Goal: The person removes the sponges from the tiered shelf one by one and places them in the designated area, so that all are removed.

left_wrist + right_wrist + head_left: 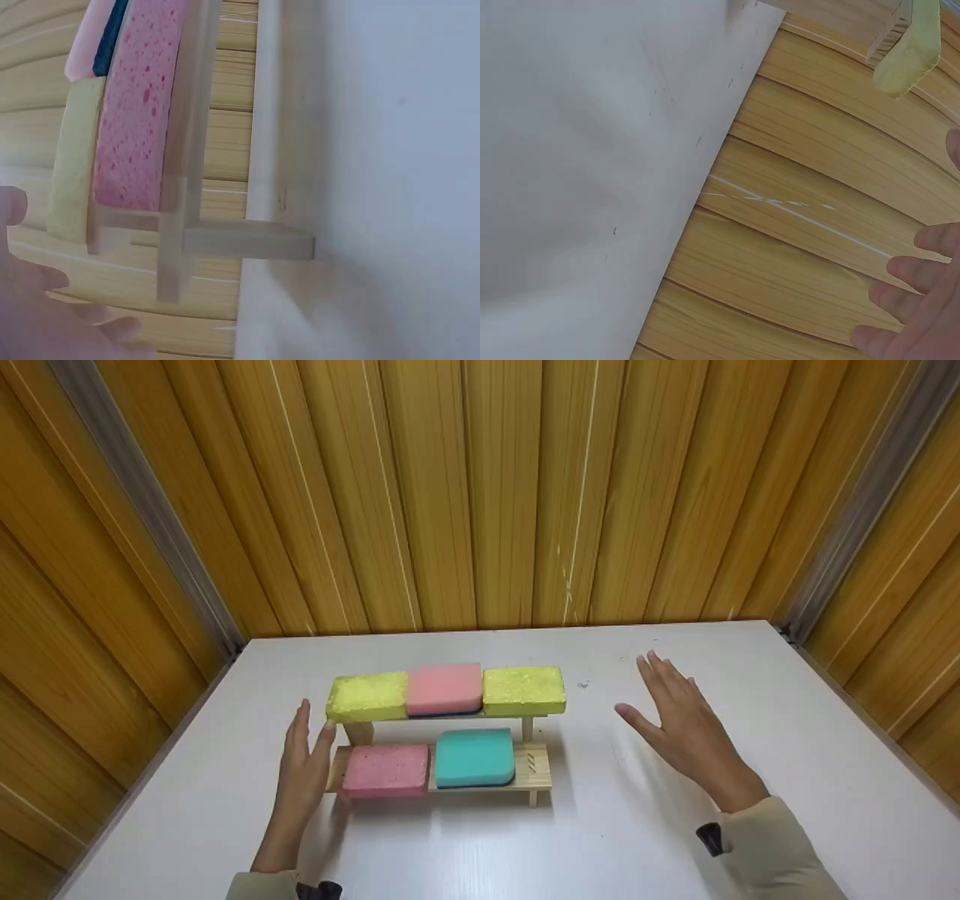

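A small two-tier wooden rack [531,769] stands on the table and carries several sponges. Along its upper tier sit a yellow sponge [369,695] at the left, a pink sponge [445,688] with a dark underside, and another yellow sponge [523,688] at the right. The lower tier bears a darker pink sponge [387,769] and a teal sponge [475,757]; bare wood shows to their right. My left hand [300,769] is beside the rack's left end, fingers extended, holding nothing. Well to the right of the rack, my right hand [686,727] hovers with straight, slightly spread fingers.
The white table [585,847] reaches back to a wall of wood-patterned panels [502,495]. Similar panels close in both sides, with grey metal posts [142,487] at the corners.
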